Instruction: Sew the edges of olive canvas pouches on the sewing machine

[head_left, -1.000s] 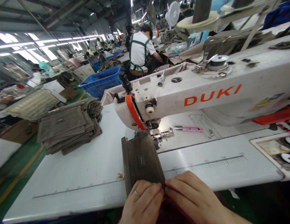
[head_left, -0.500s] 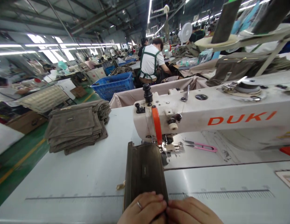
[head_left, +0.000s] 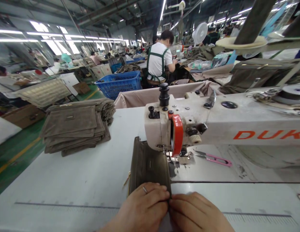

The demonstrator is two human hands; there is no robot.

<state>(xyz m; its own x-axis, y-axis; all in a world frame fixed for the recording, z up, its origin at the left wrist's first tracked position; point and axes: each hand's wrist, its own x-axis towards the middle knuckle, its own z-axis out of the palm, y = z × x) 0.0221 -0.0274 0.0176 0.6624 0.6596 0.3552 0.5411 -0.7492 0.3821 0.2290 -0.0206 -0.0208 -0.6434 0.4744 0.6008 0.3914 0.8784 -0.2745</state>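
A dark olive fabric pouch [head_left: 150,166] with a small label lies on the table, its right edge at the presser foot of the white sewing machine [head_left: 212,125]. A gold zipper pull [head_left: 127,179] sticks out at its left side. My left hand [head_left: 148,203] presses on the near part of the pouch, fingers closed together over its right edge. Beside it my right hand [head_left: 193,211] pinches that same edge, thumb and fingertips pressed together. The pouch's near end is hidden under both hands.
Pink-handled thread snips [head_left: 216,159] lie on the machine bed. A pile of olive fabric pieces [head_left: 74,125] sits at the left of the table [head_left: 74,180]. Beyond the far edge are a pink cloth-lined bin [head_left: 132,97], a blue basket [head_left: 118,84] and a seated co-worker [head_left: 159,59].
The pouch has slid farther along the machine, away from me, with both hands moving along with it. The camera view has shifted slightly. The co-worker sits more upright.
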